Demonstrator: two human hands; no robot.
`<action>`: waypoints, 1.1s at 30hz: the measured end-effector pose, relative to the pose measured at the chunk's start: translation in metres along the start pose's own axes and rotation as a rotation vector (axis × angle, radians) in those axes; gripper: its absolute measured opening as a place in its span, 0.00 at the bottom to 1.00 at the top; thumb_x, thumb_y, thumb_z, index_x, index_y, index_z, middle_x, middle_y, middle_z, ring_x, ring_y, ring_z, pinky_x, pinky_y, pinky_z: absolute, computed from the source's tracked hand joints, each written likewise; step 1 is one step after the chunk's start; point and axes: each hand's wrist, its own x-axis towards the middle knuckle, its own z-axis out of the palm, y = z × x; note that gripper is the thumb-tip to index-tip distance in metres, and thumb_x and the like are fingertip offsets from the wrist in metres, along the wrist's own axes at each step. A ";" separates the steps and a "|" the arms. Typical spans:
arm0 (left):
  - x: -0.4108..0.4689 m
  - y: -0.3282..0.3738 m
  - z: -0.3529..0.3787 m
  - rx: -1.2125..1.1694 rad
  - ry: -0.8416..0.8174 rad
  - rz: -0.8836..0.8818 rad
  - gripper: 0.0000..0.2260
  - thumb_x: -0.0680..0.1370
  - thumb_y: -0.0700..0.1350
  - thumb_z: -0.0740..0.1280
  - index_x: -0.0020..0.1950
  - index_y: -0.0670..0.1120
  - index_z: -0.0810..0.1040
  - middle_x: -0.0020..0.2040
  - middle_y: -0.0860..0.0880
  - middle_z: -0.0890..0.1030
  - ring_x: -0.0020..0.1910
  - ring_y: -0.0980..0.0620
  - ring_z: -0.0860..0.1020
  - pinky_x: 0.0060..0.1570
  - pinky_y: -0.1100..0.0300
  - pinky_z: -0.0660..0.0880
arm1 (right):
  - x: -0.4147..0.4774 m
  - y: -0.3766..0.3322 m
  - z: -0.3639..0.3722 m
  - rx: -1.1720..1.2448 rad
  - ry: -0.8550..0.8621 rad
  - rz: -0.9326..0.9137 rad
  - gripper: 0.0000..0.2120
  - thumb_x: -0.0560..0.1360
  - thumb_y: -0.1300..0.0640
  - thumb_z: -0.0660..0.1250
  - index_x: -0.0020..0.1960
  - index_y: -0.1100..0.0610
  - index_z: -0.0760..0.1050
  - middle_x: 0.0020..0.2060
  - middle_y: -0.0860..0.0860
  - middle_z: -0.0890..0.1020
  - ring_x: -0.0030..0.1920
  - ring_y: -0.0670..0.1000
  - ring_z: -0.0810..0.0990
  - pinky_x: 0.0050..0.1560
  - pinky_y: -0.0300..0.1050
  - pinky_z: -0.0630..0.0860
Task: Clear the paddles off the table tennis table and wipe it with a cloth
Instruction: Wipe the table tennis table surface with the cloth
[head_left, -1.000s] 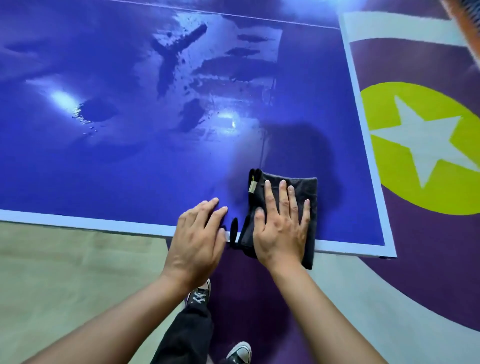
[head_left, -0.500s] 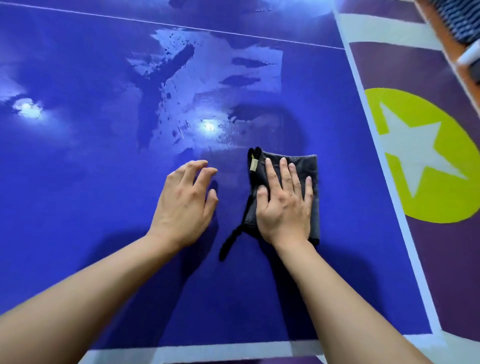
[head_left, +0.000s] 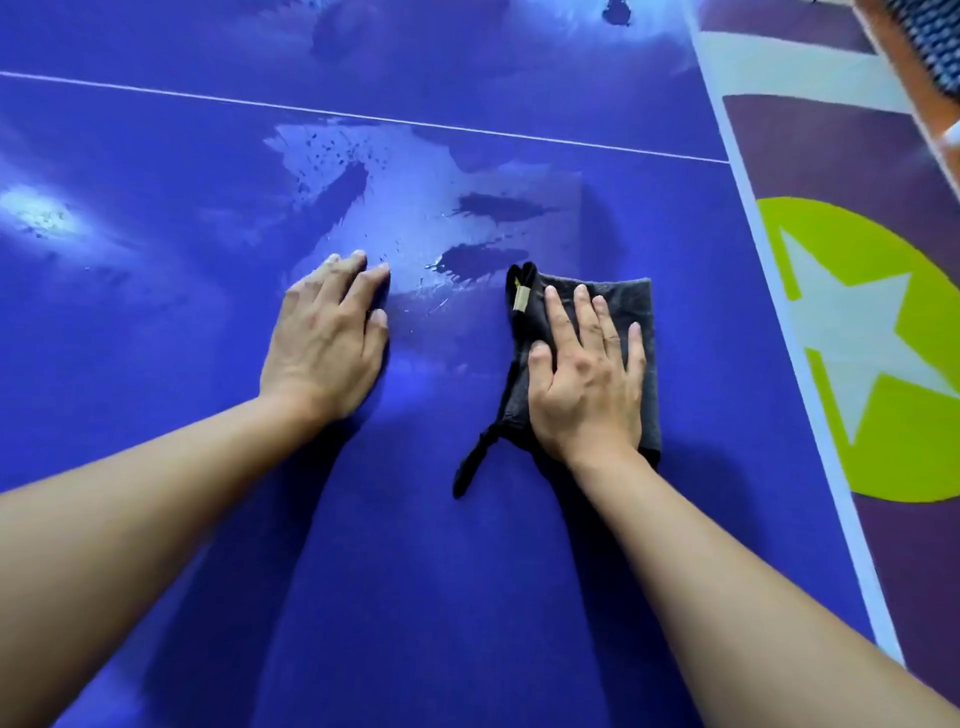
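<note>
1. Fingers (head_left: 584, 317) of the right hand (head_left: 587, 384) are lying straight and slightly spread, pressing flat on the dark grey cloth (head_left: 631, 299) rather than curling round it.
2. Left of the cloth, the left hand (head_left: 327, 343) is resting palm-down on the bare blue bench (head_left: 415, 571). Its fingers (head_left: 358, 275) are lying close together, lightly bent, and holding nothing.
3. The cloth is sitting folded on the bench. A pale label (head_left: 521, 300) is showing at its far left corner, and a thin strap (head_left: 472, 462) is trailing from its near left corner. The bench's white side edge (head_left: 810, 415) is running past well to the right of the cloth.
4. No paddles are showing anywhere around the cloth, so the clearing step is looking finished as far as this view reaches. Parts of the bench are lying outside the view.
5. Just beyond the cloth and to its left, a wet patch (head_left: 405, 208) is shining with smears and droplets. It is reaching up to the thin white line (head_left: 363, 117) further beyond, so wiping is looking well under way.
6. Far to the left of the cloth, a bright spot (head_left: 36, 215) with dark specks is glinting; whether it is water or only glare is not clear.
7. On the near side of the cloth the surface is looking even and matt, but whether it is wiped or untouched cannot be told.
8. By this showing the task is sitting partway through: the wet patch and the area beyond the white line are probably awaiting further passes.
</note>
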 end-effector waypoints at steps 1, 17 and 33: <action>0.000 0.000 0.002 0.000 0.016 -0.006 0.23 0.81 0.49 0.54 0.75 0.44 0.71 0.76 0.41 0.70 0.76 0.38 0.66 0.74 0.45 0.60 | 0.020 0.001 0.002 0.003 -0.007 0.004 0.30 0.81 0.42 0.47 0.82 0.44 0.56 0.81 0.49 0.59 0.82 0.48 0.52 0.81 0.56 0.41; 0.005 0.009 0.002 0.048 0.038 -0.057 0.22 0.81 0.46 0.58 0.75 0.45 0.73 0.77 0.45 0.69 0.78 0.42 0.66 0.74 0.46 0.62 | 0.317 -0.046 0.032 0.002 -0.169 -0.142 0.29 0.82 0.43 0.49 0.82 0.43 0.53 0.83 0.50 0.53 0.82 0.48 0.48 0.80 0.58 0.38; 0.004 0.003 0.002 -0.059 0.095 -0.054 0.19 0.81 0.46 0.57 0.69 0.43 0.75 0.72 0.42 0.74 0.73 0.39 0.70 0.73 0.48 0.63 | 0.179 -0.062 0.009 -0.017 -0.315 -0.542 0.27 0.83 0.44 0.49 0.82 0.38 0.51 0.83 0.46 0.52 0.82 0.45 0.47 0.81 0.55 0.39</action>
